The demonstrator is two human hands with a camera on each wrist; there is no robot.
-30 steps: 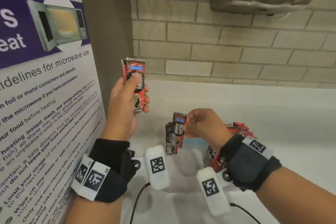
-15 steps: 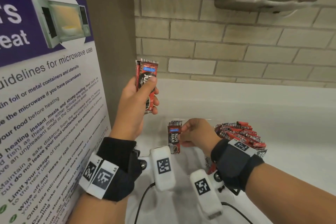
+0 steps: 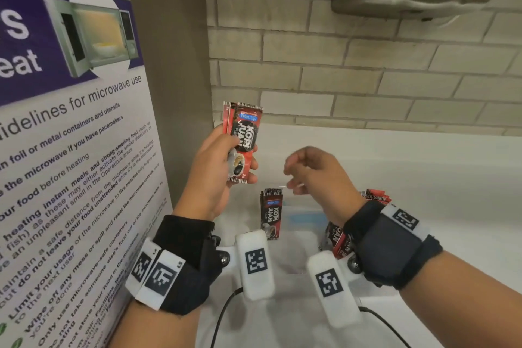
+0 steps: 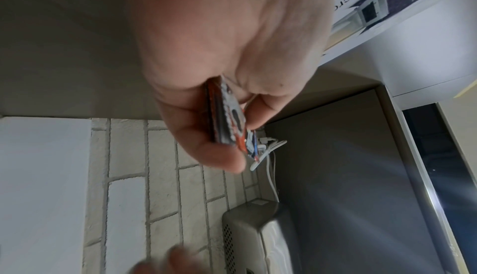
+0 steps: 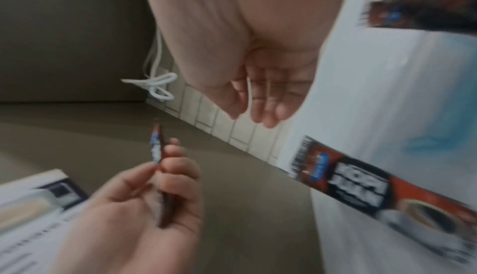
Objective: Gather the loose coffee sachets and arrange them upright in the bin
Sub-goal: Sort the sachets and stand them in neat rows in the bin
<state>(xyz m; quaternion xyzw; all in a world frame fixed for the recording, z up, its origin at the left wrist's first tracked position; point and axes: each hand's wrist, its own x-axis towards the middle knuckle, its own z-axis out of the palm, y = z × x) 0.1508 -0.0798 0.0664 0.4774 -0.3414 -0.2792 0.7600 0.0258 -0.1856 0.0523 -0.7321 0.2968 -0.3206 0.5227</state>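
**Fingers clamped on sachets, left of centre**

Fingers of my left hand pinch a small stack of Kopi Juan sachets. At centre, one sachet stands upright in the clear bin. My right hand hovers loosely curled, holding nothing.

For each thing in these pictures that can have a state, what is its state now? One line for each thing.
Left hand: holds sachets, raised above the bin.
Held sachets: upright, printed side to the head camera; the left wrist view shows more than one.
Right hand: empty, fingers loosely curled, above the bin.
Standing sachet: upright in the bin, touched by no hand.
Bin: clear, open at the top.
Sachet pile: behind the right wrist, partly hidden.
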